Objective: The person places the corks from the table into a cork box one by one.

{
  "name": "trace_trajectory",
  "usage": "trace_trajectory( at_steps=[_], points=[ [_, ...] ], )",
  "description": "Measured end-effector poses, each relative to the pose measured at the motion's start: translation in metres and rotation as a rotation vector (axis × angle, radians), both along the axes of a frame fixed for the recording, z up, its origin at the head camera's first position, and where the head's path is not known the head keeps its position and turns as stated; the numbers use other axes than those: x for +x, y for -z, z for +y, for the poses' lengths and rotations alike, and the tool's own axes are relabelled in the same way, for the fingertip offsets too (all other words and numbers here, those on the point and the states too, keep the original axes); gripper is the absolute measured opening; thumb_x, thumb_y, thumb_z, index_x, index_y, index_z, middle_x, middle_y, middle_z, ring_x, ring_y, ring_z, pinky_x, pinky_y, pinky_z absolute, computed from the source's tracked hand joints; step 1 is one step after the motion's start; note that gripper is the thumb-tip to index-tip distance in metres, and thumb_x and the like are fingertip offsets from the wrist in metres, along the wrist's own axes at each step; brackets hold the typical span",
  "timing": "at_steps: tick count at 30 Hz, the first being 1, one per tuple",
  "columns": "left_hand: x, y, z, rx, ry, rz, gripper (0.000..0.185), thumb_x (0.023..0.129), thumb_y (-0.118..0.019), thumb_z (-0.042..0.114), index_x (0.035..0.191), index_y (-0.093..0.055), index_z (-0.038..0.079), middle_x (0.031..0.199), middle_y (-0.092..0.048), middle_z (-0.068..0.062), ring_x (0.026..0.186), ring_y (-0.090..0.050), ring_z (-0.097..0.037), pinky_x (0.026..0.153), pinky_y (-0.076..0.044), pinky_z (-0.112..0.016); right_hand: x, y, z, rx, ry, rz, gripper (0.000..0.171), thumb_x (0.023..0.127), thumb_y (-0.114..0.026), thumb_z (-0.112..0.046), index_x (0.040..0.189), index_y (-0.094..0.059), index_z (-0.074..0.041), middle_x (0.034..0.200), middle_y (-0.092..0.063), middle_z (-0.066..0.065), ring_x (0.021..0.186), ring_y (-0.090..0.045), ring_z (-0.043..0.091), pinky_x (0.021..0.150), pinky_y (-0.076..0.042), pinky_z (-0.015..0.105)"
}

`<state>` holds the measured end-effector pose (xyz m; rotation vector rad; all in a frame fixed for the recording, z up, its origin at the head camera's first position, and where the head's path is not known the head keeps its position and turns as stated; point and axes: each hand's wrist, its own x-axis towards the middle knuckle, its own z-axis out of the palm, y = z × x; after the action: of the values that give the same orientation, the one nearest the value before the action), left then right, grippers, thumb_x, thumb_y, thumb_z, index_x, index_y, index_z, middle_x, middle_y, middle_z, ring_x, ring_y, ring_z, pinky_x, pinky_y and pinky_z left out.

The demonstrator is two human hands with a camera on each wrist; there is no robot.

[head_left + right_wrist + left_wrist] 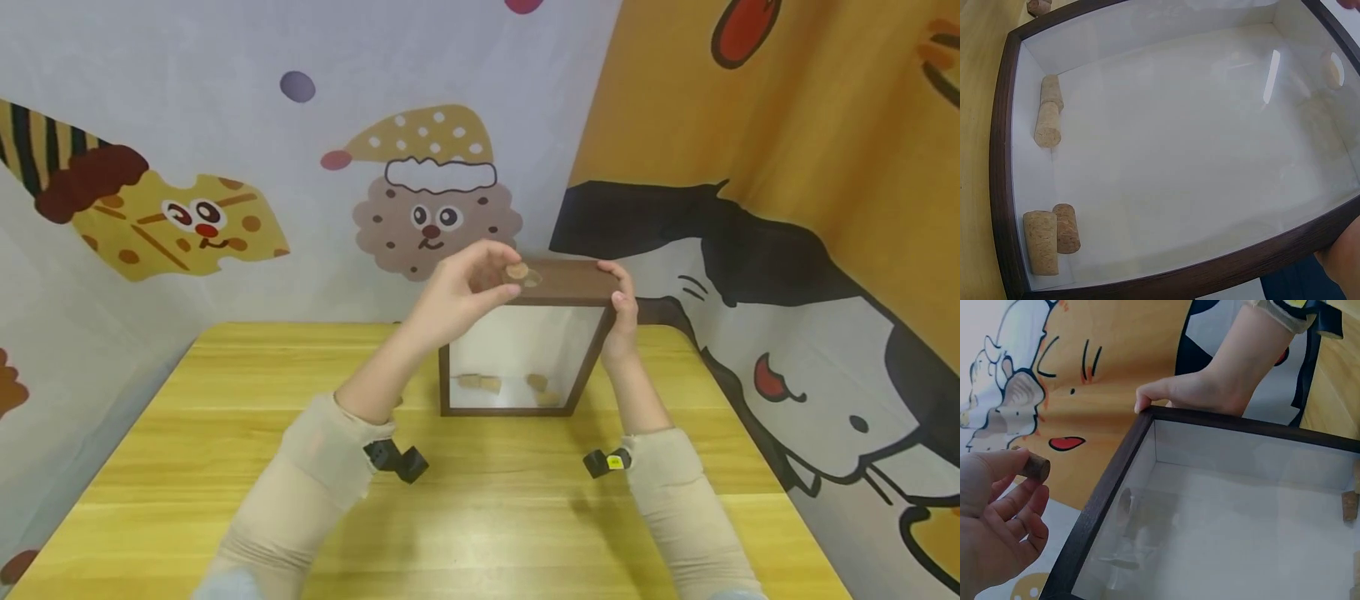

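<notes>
The frame [558, 282] is dark wood with a matt, smooth stain; its front pane [1197, 131] is glossy and throws back glare, and the inside back looks like matt white card. The corks [1047, 119] lying inside the frame are rough and grainy, like the cork [1036, 467] beside its top edge. The table [480, 500] under the frame is smooth yellow wood with a light sheen.
</notes>
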<state>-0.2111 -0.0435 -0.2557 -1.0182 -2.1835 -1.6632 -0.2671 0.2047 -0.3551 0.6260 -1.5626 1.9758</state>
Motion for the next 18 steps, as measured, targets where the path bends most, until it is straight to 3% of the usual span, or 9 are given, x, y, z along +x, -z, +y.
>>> trace_trajectory(
  at_steps=[7, 18],
  points=[
    [-0.023, -0.011, 0.012, -0.081, -0.045, 0.024, 0.026, 0.087, -0.069, 0.003, 0.111, -0.06, 0.003, 0.103, -0.065, -0.002, 0.085, -0.061, -0.012, 0.075, -0.05, -0.028, 0.001, 0.0, -0.001, -0.002, -0.003, 0.011, 0.046, 0.088, -0.045, -0.041, 0.125, -0.055, -0.017, 0.12, -0.052, 0.009, 0.103, -0.047, 0.022, 0.084, -0.035, 0.034],
    [-0.046, -0.008, 0.021, -0.258, -0.122, -0.086, 0.03, 0.087, -0.072, 0.012, 0.114, -0.061, 0.007, 0.102, -0.064, 0.0, 0.084, -0.058, -0.013, 0.072, -0.048, -0.026, 0.001, -0.001, 0.0, -0.012, -0.027, 0.015, 0.053, 0.089, -0.045, -0.04, 0.128, -0.05, -0.005, 0.119, -0.052, 0.009, 0.103, -0.047, 0.021, 0.084, -0.035, 0.034]
  ],
)
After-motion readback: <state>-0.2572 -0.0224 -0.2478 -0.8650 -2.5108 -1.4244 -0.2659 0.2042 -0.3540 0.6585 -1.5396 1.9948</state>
